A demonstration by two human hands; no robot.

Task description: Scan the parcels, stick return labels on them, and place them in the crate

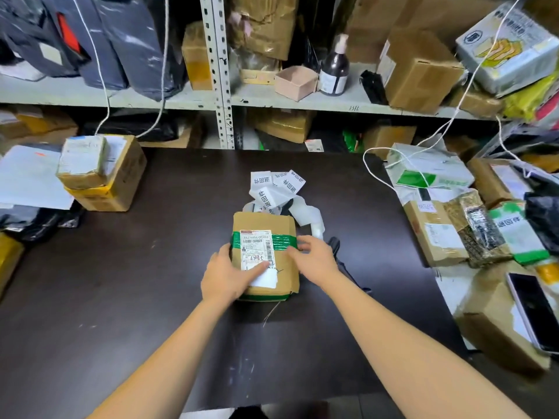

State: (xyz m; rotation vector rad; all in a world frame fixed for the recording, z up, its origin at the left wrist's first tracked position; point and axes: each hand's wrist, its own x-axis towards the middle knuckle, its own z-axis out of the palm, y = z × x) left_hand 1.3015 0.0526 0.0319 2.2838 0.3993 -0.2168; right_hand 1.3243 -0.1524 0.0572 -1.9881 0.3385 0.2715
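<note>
A brown cardboard parcel banded in green tape (266, 225) is seen at the middle of the dark desk (121, 297), long axis pointing to the far edge, between both hands. A white label (266, 279) is pressed down by the flat fingers of the left hand (225, 276); the parcel's right edge is touched by the open-fingered right hand (314, 258). No crate can be made out

Single view, head-worn, wide-angle. Station: above the near edge of the dark table (121, 267), facing forward and tilted down. Range: close. Both forearms (169, 358) enter from the bottom edge, with left hand (225, 275) and right hand (314, 258) near frame centre. Far limit: the shelving (222, 86) behind the table, its lines bent by the lens.
</note>
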